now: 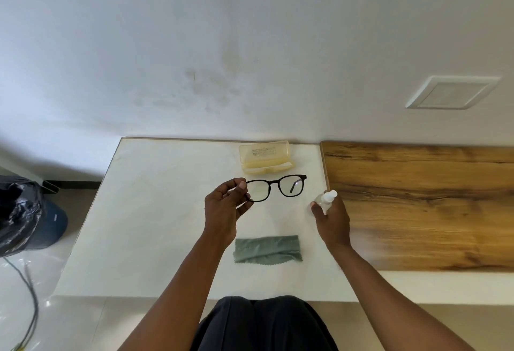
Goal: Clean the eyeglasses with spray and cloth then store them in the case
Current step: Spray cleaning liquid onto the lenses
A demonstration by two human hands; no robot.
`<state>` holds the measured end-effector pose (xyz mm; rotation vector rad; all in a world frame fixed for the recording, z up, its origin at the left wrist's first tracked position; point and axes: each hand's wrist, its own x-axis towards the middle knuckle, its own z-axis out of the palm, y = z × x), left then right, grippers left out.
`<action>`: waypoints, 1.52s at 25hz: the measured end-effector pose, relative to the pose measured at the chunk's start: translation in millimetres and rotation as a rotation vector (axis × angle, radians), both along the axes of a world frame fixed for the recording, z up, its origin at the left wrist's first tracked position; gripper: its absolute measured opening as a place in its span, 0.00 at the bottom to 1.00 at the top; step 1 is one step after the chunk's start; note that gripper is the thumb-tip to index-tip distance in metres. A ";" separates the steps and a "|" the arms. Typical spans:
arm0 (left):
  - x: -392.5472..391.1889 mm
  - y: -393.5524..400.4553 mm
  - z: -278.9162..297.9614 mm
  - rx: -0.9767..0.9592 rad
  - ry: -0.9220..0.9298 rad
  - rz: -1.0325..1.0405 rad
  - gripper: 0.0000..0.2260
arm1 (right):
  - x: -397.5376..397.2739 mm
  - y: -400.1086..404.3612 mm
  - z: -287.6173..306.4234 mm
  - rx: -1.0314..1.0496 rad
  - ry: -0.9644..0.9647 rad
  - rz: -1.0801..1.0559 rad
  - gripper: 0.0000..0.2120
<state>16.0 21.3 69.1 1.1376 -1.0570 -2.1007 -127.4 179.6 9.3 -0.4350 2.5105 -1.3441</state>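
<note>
Left hand (222, 208) pinching eyeglasses (275, 187), case (265, 157) (open)

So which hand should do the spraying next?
Right. The right hand already grips the spray bottle, nozzle toward the eyeglasses, while the left hand pinches the frame's end, holding them above the table.

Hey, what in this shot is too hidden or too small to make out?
- Head view: spray bottle body, mostly hidden by the right hand.
- Head view: print on the case lid, too small to read.
- Head view: near end of the glasses, covered by the left hand.
</note>
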 end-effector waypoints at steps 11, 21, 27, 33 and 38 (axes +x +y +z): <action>-2.0 11.3 12.2 0.021 -0.023 0.064 0.04 | 76.9 -8.8 49.3 -0.349 0.029 0.125 0.28; 1.8 16.2 18.6 0.012 -0.024 0.060 0.04 | 93.1 -24.0 64.4 -0.260 0.100 0.306 0.35; 3.9 17.5 19.3 0.020 -0.025 0.058 0.03 | 95.7 -38.5 68.4 -0.178 0.131 0.348 0.31; 6.9 16.0 19.8 0.025 -0.029 0.066 0.02 | 97.7 -40.2 67.9 -0.136 0.113 0.343 0.28; 9.2 15.9 20.5 0.025 -0.025 0.069 0.02 | 98.5 -42.4 69.8 -0.123 0.102 0.356 0.27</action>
